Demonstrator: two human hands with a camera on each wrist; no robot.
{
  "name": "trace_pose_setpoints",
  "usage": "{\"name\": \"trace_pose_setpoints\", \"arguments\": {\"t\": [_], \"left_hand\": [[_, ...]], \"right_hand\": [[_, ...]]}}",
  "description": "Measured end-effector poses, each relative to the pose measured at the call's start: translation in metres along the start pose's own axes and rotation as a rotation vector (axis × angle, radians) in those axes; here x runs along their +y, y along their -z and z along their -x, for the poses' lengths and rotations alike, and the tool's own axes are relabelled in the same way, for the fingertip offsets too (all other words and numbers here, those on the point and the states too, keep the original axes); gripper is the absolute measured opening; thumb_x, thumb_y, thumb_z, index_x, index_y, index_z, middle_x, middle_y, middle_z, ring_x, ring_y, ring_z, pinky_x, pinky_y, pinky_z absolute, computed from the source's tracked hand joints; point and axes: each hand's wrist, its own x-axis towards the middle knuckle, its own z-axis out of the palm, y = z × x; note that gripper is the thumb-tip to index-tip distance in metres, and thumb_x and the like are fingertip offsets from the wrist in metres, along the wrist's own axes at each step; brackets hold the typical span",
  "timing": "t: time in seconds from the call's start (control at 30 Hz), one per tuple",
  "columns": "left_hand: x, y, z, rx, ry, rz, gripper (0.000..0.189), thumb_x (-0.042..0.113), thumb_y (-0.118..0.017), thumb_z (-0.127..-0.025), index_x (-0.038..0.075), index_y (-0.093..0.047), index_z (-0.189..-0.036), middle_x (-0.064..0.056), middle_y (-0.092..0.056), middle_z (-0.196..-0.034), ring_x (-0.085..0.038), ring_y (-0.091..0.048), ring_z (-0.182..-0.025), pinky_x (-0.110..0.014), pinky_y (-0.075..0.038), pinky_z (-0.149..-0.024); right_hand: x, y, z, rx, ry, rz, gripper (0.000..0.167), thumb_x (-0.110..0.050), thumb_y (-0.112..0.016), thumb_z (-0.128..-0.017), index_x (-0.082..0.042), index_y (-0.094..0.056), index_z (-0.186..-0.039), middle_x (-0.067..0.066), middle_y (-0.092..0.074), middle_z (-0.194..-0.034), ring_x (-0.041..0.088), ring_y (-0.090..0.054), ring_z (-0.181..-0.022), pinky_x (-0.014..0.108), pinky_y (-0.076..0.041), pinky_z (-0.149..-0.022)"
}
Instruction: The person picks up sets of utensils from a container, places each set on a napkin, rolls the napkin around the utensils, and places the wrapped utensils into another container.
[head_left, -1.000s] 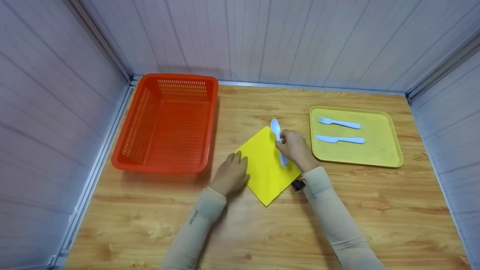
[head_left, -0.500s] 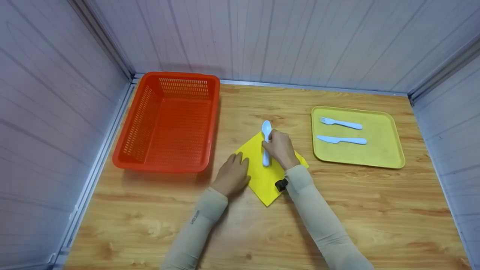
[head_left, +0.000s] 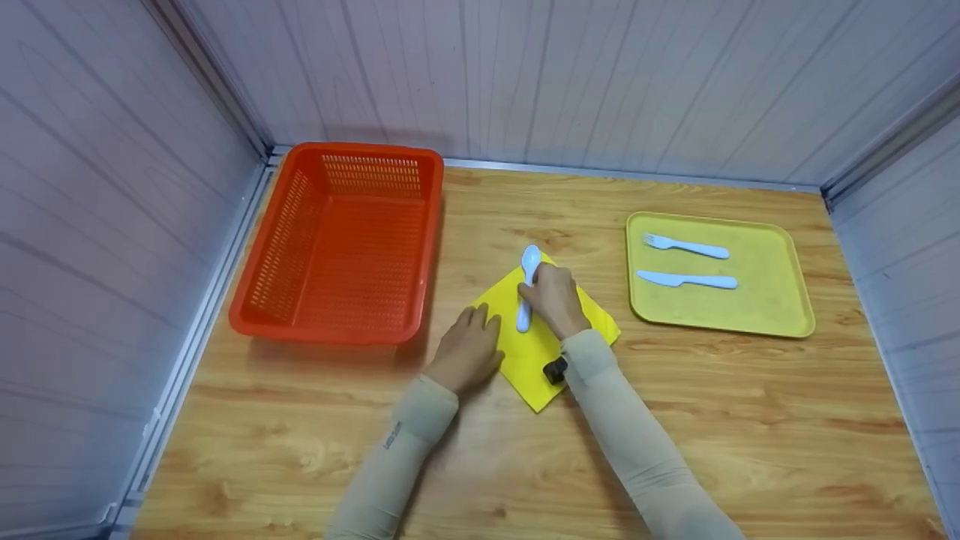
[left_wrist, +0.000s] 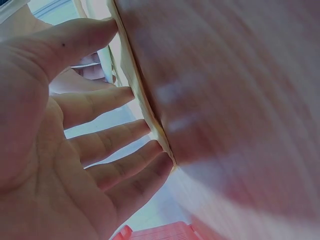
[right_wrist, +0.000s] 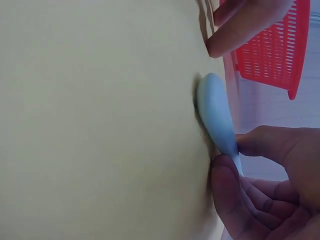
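Pinching the spoon: the right hand, thumb and finger clamped on the handle over the yellow sheet at the middle of the table, the bowl pointing to the far side.
Left hand: fingers spread and extended at the sheet's left edge, apart from the right hand.
Far left and right: only the head view takes in the whole red basket and, at right, the yellow tray with its fork and knife.
Sheet's edge: the left wrist view alone shows it layered, fingertips against it.
Spoon's end: seen close from the right wrist; whether it touches the sheet is hard to tell.
Hidden: part of the handle behind the right thumb; some of the sheet beneath the right hand and a small dark object at that cuff.
Cut off: both sleeves at the near edge; lettering on the left one is too small to read.
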Motion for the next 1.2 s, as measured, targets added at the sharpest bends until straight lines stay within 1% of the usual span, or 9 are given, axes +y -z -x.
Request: {"name": "trace_pose_setpoints", "arguments": {"t": [0.37, 0.5, 0.63, 0.7, 0.8, 0.97, 1.07, 1.17, 1.2], "left_hand": [[0.001, 0.002, -0.001, -0.038, 0.019, 0.024, 0.062, 0.033, -0.062, -0.099, 0.004, -0.044, -0.15, -0.022, -0.032, -0.156, -0.04, -0.03, -0.143, -0.049, -0.032, -0.113], [0.001, 0.002, -0.001, -0.019, 0.004, 0.02, 0.061, 0.032, -0.063, -0.098, 0.002, -0.046, -0.148, -0.023, -0.034, -0.155, -0.04, -0.031, -0.142, -0.047, -0.033, -0.113], [0.0, 0.001, -0.001, -0.013, 0.001, 0.021, 0.061, 0.032, -0.063, -0.098, 0.002, -0.046, -0.148, -0.023, -0.035, -0.155, -0.04, -0.032, -0.142, -0.047, -0.033, -0.113], [0.0, 0.0, -0.001, -0.016, 0.001, 0.02, 0.061, 0.032, -0.063, -0.098, 0.002, -0.046, -0.148, -0.023, -0.034, -0.155, -0.04, -0.031, -0.142, -0.047, -0.033, -0.113], [-0.001, 0.0, -0.002, -0.011, 0.001, 0.017, 0.061, 0.033, -0.063, -0.098, 0.002, -0.046, -0.148, -0.023, -0.034, -0.155, -0.041, -0.031, -0.142, -0.047, -0.034, -0.113], [-0.001, 0.001, -0.001, -0.009, -0.005, 0.003, 0.061, 0.034, -0.062, -0.098, 0.003, -0.046, -0.148, -0.023, -0.034, -0.155, -0.04, -0.033, -0.141, -0.047, -0.035, -0.111], [0.0, 0.003, -0.001, -0.019, -0.006, -0.002, 0.061, 0.034, -0.061, -0.098, 0.003, -0.045, -0.149, -0.023, -0.034, -0.155, -0.04, -0.033, -0.141, -0.047, -0.036, -0.111], [0.0, 0.007, -0.002, -0.021, -0.002, 0.001, 0.06, 0.034, -0.059, -0.1, 0.004, -0.044, -0.15, -0.023, -0.034, -0.155, -0.04, -0.032, -0.142, -0.048, -0.036, -0.111], [0.0, 0.008, -0.002, -0.012, -0.006, 0.002, 0.059, 0.033, -0.058, -0.1, 0.004, -0.045, -0.149, -0.024, -0.034, -0.155, -0.041, -0.032, -0.142, -0.048, -0.036, -0.111]], "right_hand": [[-0.001, -0.001, 0.0, -0.007, -0.011, 0.006, 0.024, -0.014, -0.066, -0.092, -0.006, -0.054, -0.073, -0.001, -0.046, -0.058, 0.012, -0.045, -0.048, 0.027, -0.037, -0.044], [0.0, -0.001, 0.0, 0.001, 0.006, 0.005, 0.027, -0.015, -0.066, -0.092, -0.007, -0.051, -0.071, -0.002, -0.04, -0.055, 0.011, -0.038, -0.044, 0.027, -0.033, -0.042], [0.0, -0.001, 0.0, -0.005, 0.005, 0.007, 0.032, -0.018, -0.066, -0.092, -0.008, -0.048, -0.067, -0.005, -0.032, -0.055, 0.01, -0.03, -0.045, 0.027, -0.029, -0.042], [0.0, 0.0, 0.0, -0.008, -0.001, 0.004, 0.033, -0.019, -0.067, -0.092, -0.008, -0.048, -0.067, -0.005, -0.032, -0.055, 0.01, -0.03, -0.045, 0.027, -0.029, -0.042], [-0.001, 0.001, 0.0, -0.015, -0.001, 0.004, 0.031, -0.02, -0.067, -0.093, -0.008, -0.051, -0.069, -0.004, -0.037, -0.056, 0.01, -0.034, -0.046, 0.027, -0.031, -0.043], [-0.001, 0.003, 0.001, -0.026, 0.004, 0.025, 0.027, -0.022, -0.067, -0.094, -0.005, -0.058, -0.076, 0.0, -0.047, -0.061, 0.012, -0.043, -0.05, 0.027, -0.036, -0.045], [-0.001, 0.007, 0.003, -0.004, 0.011, 0.06, 0.026, -0.025, -0.069, -0.094, 0.0, -0.065, -0.087, 0.005, -0.057, -0.07, 0.015, -0.049, -0.056, 0.029, -0.042, -0.05], [-0.001, 0.014, 0.005, 0.018, 0.025, 0.11, 0.031, -0.028, -0.07, -0.094, 0.002, -0.07, -0.101, 0.008, -0.066, -0.081, 0.018, -0.057, -0.062, 0.032, -0.049, -0.056], [-0.001, 0.018, 0.005, 0.024, 0.033, 0.128, 0.033, -0.029, -0.07, -0.094, 0.002, -0.07, -0.104, 0.009, -0.068, -0.084, 0.019, -0.059, -0.064, 0.033, -0.051, -0.057]]}}
